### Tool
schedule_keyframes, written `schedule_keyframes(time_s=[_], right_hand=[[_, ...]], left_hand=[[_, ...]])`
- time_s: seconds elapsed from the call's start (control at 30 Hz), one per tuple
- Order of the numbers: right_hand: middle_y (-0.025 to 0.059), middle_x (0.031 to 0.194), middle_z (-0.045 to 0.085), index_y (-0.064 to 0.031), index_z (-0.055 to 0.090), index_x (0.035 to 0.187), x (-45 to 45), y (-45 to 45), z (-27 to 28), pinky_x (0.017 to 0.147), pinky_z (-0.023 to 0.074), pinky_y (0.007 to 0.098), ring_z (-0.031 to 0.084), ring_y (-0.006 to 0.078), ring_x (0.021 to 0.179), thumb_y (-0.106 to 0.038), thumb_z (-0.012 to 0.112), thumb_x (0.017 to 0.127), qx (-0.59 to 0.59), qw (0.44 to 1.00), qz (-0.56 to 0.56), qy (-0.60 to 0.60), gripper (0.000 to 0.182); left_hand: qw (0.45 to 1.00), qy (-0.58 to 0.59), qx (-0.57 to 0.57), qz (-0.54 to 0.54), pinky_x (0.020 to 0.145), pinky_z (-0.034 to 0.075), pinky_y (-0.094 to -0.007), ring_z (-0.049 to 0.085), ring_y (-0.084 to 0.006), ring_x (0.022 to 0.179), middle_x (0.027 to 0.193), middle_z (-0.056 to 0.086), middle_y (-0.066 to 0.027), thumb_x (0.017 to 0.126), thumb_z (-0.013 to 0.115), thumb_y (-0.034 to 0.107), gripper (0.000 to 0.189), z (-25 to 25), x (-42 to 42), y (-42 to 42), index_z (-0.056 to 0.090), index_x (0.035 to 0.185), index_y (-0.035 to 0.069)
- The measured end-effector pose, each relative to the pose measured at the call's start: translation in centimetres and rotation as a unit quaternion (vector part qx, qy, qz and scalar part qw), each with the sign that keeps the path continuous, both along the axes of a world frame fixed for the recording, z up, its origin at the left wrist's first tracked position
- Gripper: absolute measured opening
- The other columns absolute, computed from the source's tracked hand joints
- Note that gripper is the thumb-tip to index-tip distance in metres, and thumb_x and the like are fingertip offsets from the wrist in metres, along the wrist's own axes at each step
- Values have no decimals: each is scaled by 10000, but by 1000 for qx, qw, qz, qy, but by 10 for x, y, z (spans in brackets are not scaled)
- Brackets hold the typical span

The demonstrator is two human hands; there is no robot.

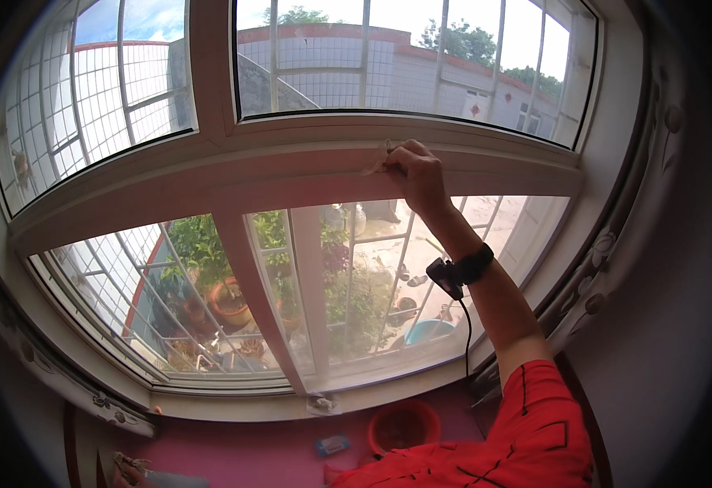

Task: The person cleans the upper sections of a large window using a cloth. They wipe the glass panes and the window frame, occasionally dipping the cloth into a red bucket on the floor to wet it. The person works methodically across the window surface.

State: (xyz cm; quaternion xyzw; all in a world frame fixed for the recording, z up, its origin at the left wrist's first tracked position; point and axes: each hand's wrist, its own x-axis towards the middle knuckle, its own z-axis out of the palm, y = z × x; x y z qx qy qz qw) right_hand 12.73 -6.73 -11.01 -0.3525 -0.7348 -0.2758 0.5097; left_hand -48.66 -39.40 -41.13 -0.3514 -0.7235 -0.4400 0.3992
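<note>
My right hand (pixel 417 171) is raised to the horizontal rail (pixel 307 177) of a white-framed window. Its fingers pinch a thin, pale, crumpled cloth or wipe (pixel 378 160) against the rail. A black strap with a small device (pixel 461 272) sits on my right wrist, and a cable hangs from it. At the bottom left edge, what looks like part of my left hand (pixel 129 472) shows beside a crumpled greyish thing; its grip is too dark and cut off to make out. Below the rail are the lower window panes (pixel 380 293).
A red basin (pixel 403 427) and a small blue-and-white packet (pixel 332 445) with writing rest on the pink surface (pixel 240 445). A crumpled whitish thing (pixel 322 403) lies at the sill (pixel 228 409). Patterned curtains (pixel 597 262) flank the window. Metal bars (pixel 365 55) stand outside.
</note>
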Motion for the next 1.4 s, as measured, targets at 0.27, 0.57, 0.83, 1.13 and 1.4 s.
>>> schedule_keyframes(time_s=[0.27, 0.57, 0.83, 1.13, 1.4], right_hand=[[96, 752, 572, -18, 608, 744, -54, 10, 8, 635, 489, 331, 596, 264, 698, 19, 665, 664, -11, 998, 65, 4, 105], [68, 738, 597, -6, 641, 736, 63, -16, 4, 626, 473, 272, 600, 158, 678, -37, 732, 693, -64, 985, -35, 156, 106], [102, 748, 569, -30, 633, 753, -124, 34, 10, 643, 482, 363, 594, 286, 726, -34, 684, 690, -4, 988, 153, 35, 81], [79, 825, 596, -28, 616, 759, 9, 9, 5, 617, 488, 309, 612, 232, 720, -8, 695, 692, 6, 995, 91, 27, 105], [58, 848, 598, -5, 636, 830, 268, -44, -6, 725, 478, 257, 602, 145, 805, 35, 669, 732, -68, 980, -121, 140, 111]], left_hand=[[996, -25, -51, -70, 751, 493, -335, 599, -267, 887, 1021, 593, -134, 911, 558, 164, 254, -3, 30, 75, 600, 1121, 28], [999, -43, 1, -28, 657, 496, -365, 590, -261, 767, 885, 611, -136, 864, 624, 195, 211, 37, 52, 29, 650, 967, 13], [999, -26, 14, -14, 666, 485, -422, 593, -301, 737, 812, 631, -137, 820, 673, 301, 297, 24, 42, 48, 652, 846, 6], [997, 32, -45, -50, 720, 491, -414, 613, -310, 829, 908, 659, -124, 831, 655, 360, 349, 36, 56, 65, 676, 948, 32], [999, -26, -33, 12, 675, 496, -351, 611, -254, 727, 792, 651, -81, 792, 715, 284, 251, 55, 51, 26, 669, 890, 58]])
